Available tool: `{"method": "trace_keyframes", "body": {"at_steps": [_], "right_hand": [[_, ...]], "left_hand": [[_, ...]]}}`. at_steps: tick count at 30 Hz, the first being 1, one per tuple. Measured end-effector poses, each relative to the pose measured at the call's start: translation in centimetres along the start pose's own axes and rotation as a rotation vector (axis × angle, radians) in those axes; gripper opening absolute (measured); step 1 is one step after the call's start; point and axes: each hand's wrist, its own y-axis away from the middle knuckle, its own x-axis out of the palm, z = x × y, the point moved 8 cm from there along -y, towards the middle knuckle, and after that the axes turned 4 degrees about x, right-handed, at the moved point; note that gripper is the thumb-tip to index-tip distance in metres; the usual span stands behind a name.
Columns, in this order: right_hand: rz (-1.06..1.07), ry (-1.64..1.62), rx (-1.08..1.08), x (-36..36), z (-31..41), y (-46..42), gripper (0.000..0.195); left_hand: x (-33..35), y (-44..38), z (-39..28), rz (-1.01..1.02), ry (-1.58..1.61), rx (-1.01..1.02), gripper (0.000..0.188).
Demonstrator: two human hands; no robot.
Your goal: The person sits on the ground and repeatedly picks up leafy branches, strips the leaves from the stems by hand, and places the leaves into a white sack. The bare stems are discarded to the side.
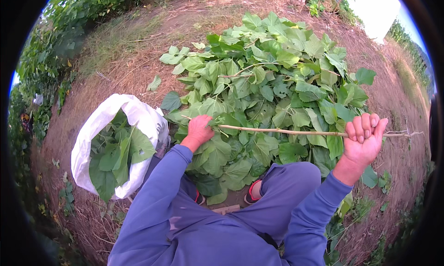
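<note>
A long, thin branch, bare between my two hands, stretches nearly level across the front of me. My right hand is closed in a fist around it near its twiggy end. At the other end my left hand grips the branch, with a few small green leaves and stalks beside the fingers. Beneath the branch lies a big heap of broad green leaves, some still on cut stems. To my left stands a white woven sack, its mouth open, with loose green leaves inside and hanging over the rim.
My bent knees rise close to the heap. A single leaf lies on the dry, straw-strewn ground. Dense green bushes line the left side. Small weeds grow at the lower right.
</note>
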Motion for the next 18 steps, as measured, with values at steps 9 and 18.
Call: {"method": "trace_keyframes", "body": {"at_steps": [9, 18], "right_hand": [[-0.046, 0.086, 0.008, -8.3, 10.5, -0.2, 0.039], [-0.132, 0.047, -0.098, -12.1, 14.6, 2.6, 0.04]], "left_hand": [[-2.3, -2.4, -1.3, -0.153, -0.052, 0.248, 0.034], [-4.5, -4.1, -6.0, -0.215, -0.107, 0.355, 0.03]]}}
